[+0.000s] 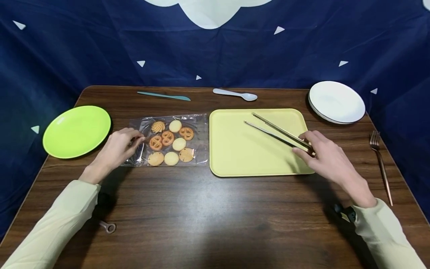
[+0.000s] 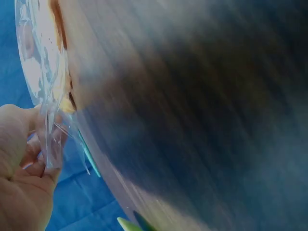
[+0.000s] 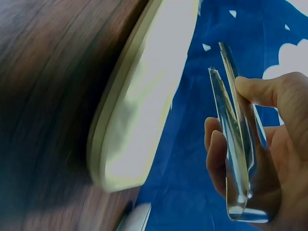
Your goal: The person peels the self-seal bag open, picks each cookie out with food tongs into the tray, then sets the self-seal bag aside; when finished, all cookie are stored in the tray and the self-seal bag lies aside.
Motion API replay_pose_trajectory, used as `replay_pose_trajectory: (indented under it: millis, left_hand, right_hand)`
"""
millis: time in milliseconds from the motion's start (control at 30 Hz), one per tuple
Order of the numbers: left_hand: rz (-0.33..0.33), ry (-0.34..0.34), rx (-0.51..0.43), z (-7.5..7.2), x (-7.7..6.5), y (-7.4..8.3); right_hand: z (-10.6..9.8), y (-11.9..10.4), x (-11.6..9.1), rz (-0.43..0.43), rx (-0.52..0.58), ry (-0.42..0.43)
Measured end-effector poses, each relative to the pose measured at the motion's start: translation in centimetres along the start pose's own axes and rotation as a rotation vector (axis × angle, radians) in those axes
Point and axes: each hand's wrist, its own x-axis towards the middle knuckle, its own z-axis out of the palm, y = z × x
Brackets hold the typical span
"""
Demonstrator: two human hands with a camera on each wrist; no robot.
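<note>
Far left: green plate (image 1: 77, 130), just beside the left hand (image 1: 118, 148). Thumb and fingers of this hand pinch the left edge of a clear plastic bag (image 1: 202, 130); the left wrist view agrees. Nine cookies (image 1: 168, 138) lie at the bag: pretzel-shaped, plain round, speckled, one swirled. Inside it or on top: cannot tell.

Progress, my judgement: early. Done: bag edge pinched, tongs in hand. Remaining: all nine cookies, none lifted. They sit just right of the left fingertips, with no contact visible from the head view.

Right of the bag, just beside it: yellow tray (image 1: 221, 164). Tongs (image 1: 284, 133) are held over the tray, tips apart, no cookie between. Right hand (image 1: 327, 157) grasps the tongs near their bent end, thumb opposite fingers. Cookies lie well apart from these fingers, beyond the tray.

Far right: white dish (image 1: 336, 101), fork (image 1: 383, 168).
</note>
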Motion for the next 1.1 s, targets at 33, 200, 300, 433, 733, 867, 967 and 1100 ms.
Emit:
replay_pose_trajectory:
  millis: [33,200,300,433,733,867,967,1100]
  left_hand:
    - [-0.010,0.008,-0.016,0.0,0.0,0.0]
    - [-0.087,0.023,-0.084,0.0,-0.2,0.0]
    - [-0.115,0.026,-0.101,0.0,-0.3,0.0]
    - [-0.127,0.037,-0.111,0.0,-0.3,-0.1]
    - [-0.178,0.030,-0.192,-0.2,-0.7,-0.3]
    - [-0.214,0.016,-0.234,-0.4,-0.7,-0.1]
    - [-0.223,0.017,-0.250,-0.5,-0.7,-0.1]
    - [-0.216,0.022,-0.261,-0.5,-0.7,-0.2]
  right_hand:
    - [0.2,-0.2,0.3,-0.005,0.000,-0.004]
    - [1.2,-1.2,1.3,-0.058,-0.019,-0.022]
    - [1.7,-1.7,1.9,-0.104,-0.041,-0.020]
    - [2.4,-2.5,2.7,-0.186,-0.049,-0.001]
    - [3.8,-4.7,5.0,-0.280,-0.023,-0.046]
    - [4.2,-6.1,5.9,-0.259,-0.027,-0.093]
    - [4.6,-7.2,6.5,-0.247,-0.028,-0.115]
    - [5.0,-8.7,7.3,-0.225,-0.041,-0.142]
